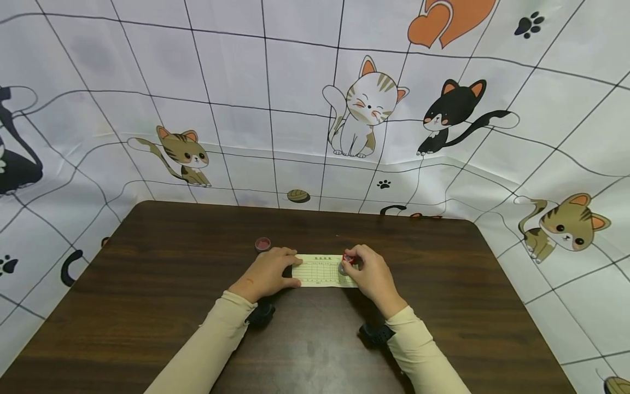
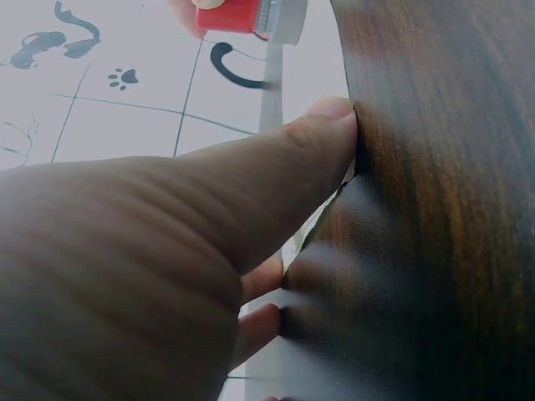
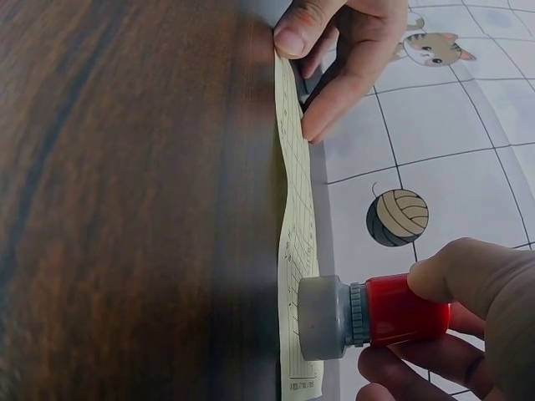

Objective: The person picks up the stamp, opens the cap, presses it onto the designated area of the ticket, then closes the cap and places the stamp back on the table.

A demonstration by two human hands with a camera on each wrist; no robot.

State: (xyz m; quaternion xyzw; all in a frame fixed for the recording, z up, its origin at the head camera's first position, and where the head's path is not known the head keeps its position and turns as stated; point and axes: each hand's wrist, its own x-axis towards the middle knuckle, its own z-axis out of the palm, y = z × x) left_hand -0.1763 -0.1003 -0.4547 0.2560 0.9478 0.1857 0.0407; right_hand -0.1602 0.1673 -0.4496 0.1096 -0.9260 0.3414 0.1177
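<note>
A pale yellow printed form slip [image 1: 317, 271] with a ruled grid lies flat on the dark wooden table. My left hand [image 1: 270, 272] rests at its left end, thumb and fingertips spread and pressing on its edges. My right hand [image 1: 373, 274] pinches the red handle of a stamp [image 3: 376, 317] between thumb and fingers. The stamp's round grey base stands upright on the right part of the slip, in contact with the paper in the right wrist view. Its underside is hidden. In the left wrist view, the left thumb [image 2: 322, 138] presses the slip's near edge.
A small round dish-like piece, dark red inside [image 1: 263, 244], sits on the table [image 1: 172, 306] just beyond the left hand. A white sheet with cat drawings [image 1: 236, 109] hangs behind the table and along both sides. Dark wrist devices sit under both cuffs.
</note>
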